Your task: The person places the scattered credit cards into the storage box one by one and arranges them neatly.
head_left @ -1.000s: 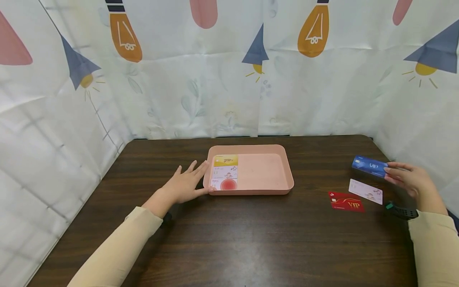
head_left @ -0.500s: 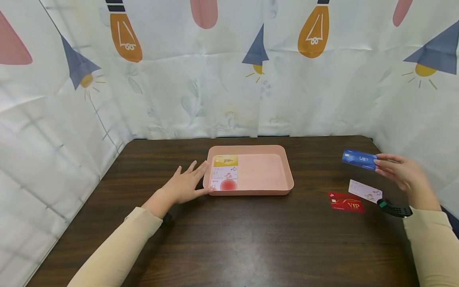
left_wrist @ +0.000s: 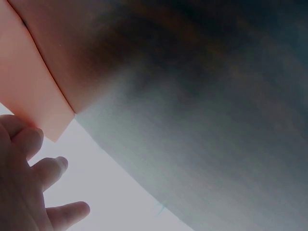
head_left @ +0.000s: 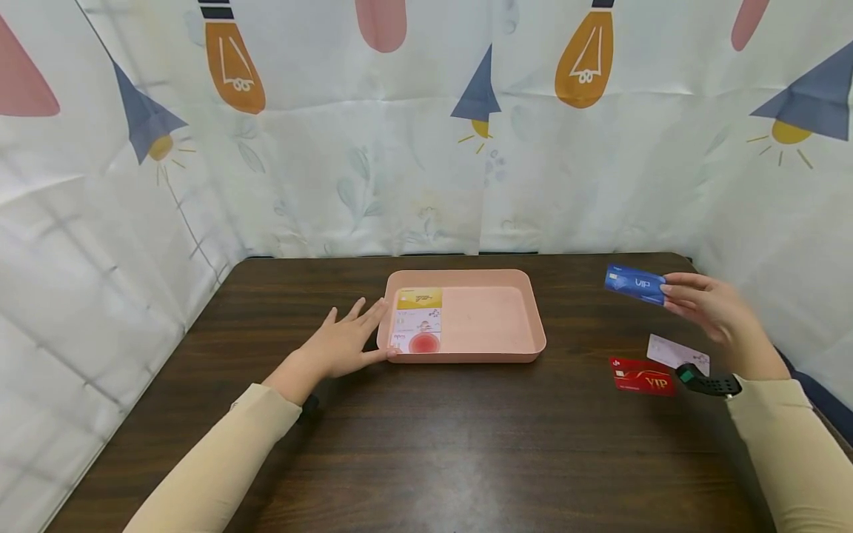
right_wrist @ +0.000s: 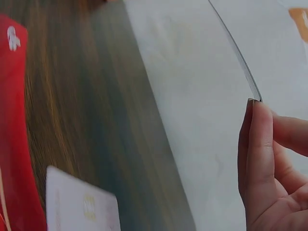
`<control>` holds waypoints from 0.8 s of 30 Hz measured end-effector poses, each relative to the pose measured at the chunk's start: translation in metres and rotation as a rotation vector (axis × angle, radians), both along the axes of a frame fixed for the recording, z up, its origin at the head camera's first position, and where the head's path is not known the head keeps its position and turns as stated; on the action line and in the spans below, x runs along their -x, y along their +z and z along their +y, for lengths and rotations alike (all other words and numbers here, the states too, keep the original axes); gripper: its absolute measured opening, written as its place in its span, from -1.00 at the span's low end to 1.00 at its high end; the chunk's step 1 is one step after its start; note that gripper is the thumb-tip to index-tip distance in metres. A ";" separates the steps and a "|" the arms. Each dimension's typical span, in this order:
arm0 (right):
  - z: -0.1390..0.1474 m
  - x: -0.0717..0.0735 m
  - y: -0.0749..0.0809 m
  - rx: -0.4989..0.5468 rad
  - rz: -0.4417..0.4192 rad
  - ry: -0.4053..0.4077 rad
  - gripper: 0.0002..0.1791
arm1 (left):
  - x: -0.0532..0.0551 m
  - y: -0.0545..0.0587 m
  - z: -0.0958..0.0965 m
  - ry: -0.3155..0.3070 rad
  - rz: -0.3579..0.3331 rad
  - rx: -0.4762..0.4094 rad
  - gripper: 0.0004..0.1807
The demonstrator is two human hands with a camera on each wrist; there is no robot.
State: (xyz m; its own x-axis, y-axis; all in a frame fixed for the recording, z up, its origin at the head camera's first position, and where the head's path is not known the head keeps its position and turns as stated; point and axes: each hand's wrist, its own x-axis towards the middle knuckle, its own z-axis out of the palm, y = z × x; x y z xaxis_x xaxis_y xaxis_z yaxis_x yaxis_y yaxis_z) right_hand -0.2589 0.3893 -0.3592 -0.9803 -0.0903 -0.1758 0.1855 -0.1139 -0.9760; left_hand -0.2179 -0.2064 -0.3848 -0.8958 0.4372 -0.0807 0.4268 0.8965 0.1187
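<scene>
Between thumb and fingers my right hand (head_left: 716, 311) pinches a blue VIP card (head_left: 634, 284) by its right end, above the table. In the right wrist view that card (right_wrist: 238, 53) shows edge-on, as a thin line from the fingertips. My left hand (head_left: 338, 342) touches the left side of a pink tray (head_left: 492, 357) with spread, straight fingers. Along the tray's left end lie a yellow card (head_left: 420, 298), a white patterned card (head_left: 418, 320) and a white card with a red circle (head_left: 424, 343), one below another.
On the table below the right hand lie a red VIP card (head_left: 642, 377) and a pale flowered card (head_left: 677, 353), close together. The wrist strap (head_left: 706, 381) partly covers the pale one. A printed curtain (head_left: 426, 178) hangs behind the dark wooden table (head_left: 426, 444).
My right hand has carried the blue card leftward and a little toward the back of the table. The left hand and the tray have stayed put.
</scene>
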 end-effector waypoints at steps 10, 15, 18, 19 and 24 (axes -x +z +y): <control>-0.034 0.010 0.000 -0.043 0.032 0.066 -0.68 | 0.000 0.001 0.000 0.006 -0.007 -0.001 0.03; -0.054 0.013 0.004 -0.088 0.056 0.095 -0.74 | 0.000 0.001 0.000 0.007 -0.005 -0.001 0.04; -0.064 0.014 0.005 -0.108 0.078 0.114 -0.78 | 0.001 0.001 0.000 0.006 -0.007 -0.005 0.04; -0.068 0.015 0.005 -0.108 0.083 0.118 -0.78 | 0.001 0.001 0.000 0.006 -0.008 -0.006 0.04; -0.082 0.019 0.002 -0.103 0.100 0.133 -0.77 | 0.001 0.000 0.000 0.007 -0.009 -0.006 0.03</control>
